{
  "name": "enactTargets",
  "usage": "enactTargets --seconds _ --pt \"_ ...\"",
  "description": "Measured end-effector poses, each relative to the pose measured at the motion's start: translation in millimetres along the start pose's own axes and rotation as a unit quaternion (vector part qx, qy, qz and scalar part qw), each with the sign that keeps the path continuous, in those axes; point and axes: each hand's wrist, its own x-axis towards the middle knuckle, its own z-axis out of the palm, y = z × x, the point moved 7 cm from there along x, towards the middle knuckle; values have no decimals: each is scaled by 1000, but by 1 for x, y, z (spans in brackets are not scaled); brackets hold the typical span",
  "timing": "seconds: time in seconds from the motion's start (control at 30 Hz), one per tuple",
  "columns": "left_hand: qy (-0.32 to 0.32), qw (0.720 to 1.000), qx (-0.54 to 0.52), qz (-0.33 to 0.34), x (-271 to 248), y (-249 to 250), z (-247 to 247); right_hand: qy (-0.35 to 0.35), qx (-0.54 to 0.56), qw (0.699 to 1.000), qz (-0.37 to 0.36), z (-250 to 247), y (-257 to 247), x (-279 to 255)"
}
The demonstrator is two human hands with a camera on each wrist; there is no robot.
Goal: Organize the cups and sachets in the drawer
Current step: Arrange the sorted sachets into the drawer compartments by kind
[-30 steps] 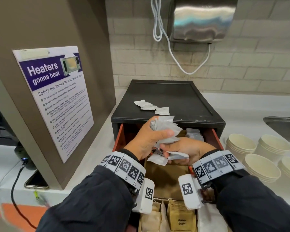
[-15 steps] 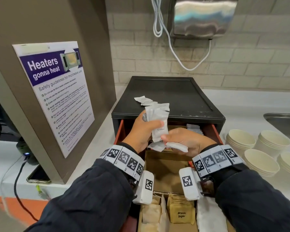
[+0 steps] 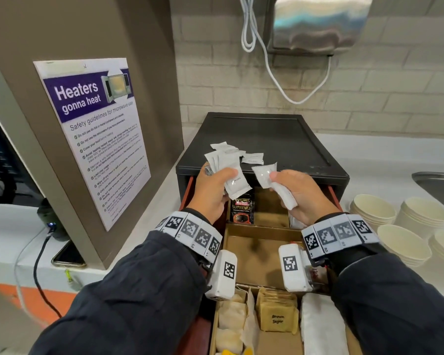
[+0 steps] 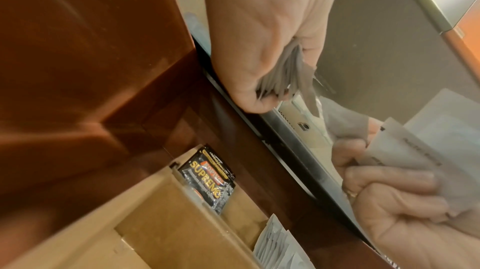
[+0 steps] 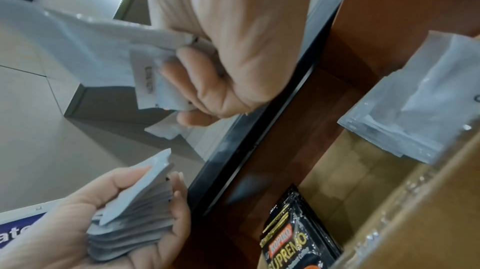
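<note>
My left hand (image 3: 217, 187) grips a stack of several white sachets (image 3: 228, 172) above the back of the open drawer (image 3: 264, 249); the stack shows edge-on in the right wrist view (image 5: 135, 218). My right hand (image 3: 292, 193) holds a few white sachets (image 3: 269, 179) just to the right, apart from the left stack, also seen in the right wrist view (image 5: 153, 80). Loose white sachets (image 3: 251, 158) lie on the black cabinet top (image 3: 274, 142). A black Supremo coffee sachet (image 3: 242, 210) stands in a back compartment. Paper cups (image 3: 400, 224) sit stacked on the counter at right.
Cardboard dividers split the drawer; brown sugar sachets (image 3: 277, 316) and tea bags (image 3: 231, 319) fill the front compartments. More white sachets (image 5: 415, 109) stand in the back right compartment. A microwave notice (image 3: 92, 134) hangs at left, a phone (image 3: 67, 256) lies below it, a sink (image 3: 438, 185) at right.
My hands were together on one bundle of sachets; they have risen and parted, the left keeping the stack and the right drawing a few sachets away to the right.
</note>
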Motion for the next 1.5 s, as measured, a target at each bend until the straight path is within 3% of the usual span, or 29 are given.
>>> enactTargets --seconds 0.33,0.77,1.0,1.13,1.27,1.5 --pt "-21 1000 9 -18 -3 -8 8 -21 -83 996 -31 17 8 1" --pt "-46 998 -28 -29 -8 -3 14 -39 -64 997 -35 22 5 0" --pt "51 988 70 127 -7 20 -2 11 -97 994 -41 8 4 4" --pt "56 994 36 90 -5 13 -3 39 -126 988 -84 8 -4 1" --pt "35 999 -8 40 -2 7 -2 40 -52 991 -115 5 -15 -3" --pt "23 998 21 61 -6 9 4 -26 -36 998 -43 25 -1 -4"
